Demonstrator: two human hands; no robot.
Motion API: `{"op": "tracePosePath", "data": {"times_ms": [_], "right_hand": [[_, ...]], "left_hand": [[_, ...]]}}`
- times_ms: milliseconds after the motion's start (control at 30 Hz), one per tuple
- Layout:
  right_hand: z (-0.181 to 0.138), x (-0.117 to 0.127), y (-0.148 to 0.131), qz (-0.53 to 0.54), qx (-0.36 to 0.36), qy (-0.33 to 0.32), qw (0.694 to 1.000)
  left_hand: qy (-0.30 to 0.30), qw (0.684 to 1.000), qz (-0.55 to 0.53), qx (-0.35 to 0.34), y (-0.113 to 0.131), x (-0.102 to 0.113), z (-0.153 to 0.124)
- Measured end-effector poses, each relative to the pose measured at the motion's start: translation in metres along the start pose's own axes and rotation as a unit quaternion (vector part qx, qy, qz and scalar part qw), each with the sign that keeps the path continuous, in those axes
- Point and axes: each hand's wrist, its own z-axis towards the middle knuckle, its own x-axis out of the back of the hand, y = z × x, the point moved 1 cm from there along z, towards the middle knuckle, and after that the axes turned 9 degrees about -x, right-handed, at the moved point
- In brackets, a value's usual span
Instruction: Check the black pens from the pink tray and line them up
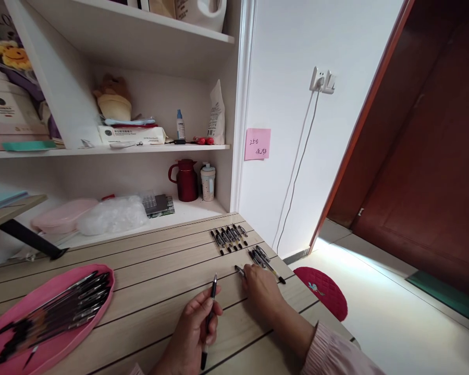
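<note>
While the left hand [195, 328] grasps a black-ended pen [212, 296] between thumb and curled fingers, its metal tip pointing up and away, the right hand [263, 289] rests low over the table [148, 291] near its right edge. The right hand's fingers are bent downward, and a dark pen end [239, 270] shows just beside their tips; whether they grip it cannot be told. A loose cluster of pens [262, 257] lies just beyond that hand, and a neat row of pens [229, 238] lies farther off, toward the shelves. At the left, a pink tray [103, 307] holds many more pens, laid side by side.

On the wall, a pink sticky note [258, 144] bears a handwritten "250", with characters below it that are hard to make out. Large letters reading "FLO" stand on a dark panel [0, 18] at the upper left. A pump bottle [2, 99] and a white pack [133, 135] each carry a dark round mark; their smaller print cannot be read, nor can that on the upright white pouch [217, 117].
</note>
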Motion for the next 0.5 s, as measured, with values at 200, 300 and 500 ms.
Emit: {"op": "tracePosePath", "data": {"times_ms": [200, 300, 500], "right_hand": [[0.016, 0.000, 0.012, -0.015, -0.036, 0.006, 0.999], [0.020, -0.002, 0.015, -0.017, -0.044, 0.008, 0.999], [0.023, -0.003, 0.017, -0.015, -0.060, 0.004, 0.998]], "left_hand": [[0.007, 1.000, -0.017, 0.007, 0.000, 0.000, 0.001], [0.003, 1.000, -0.024, 0.010, -0.001, 0.001, 0.002], [-0.005, 0.999, -0.029, 0.012, -0.002, 0.003, 0.004]]}}
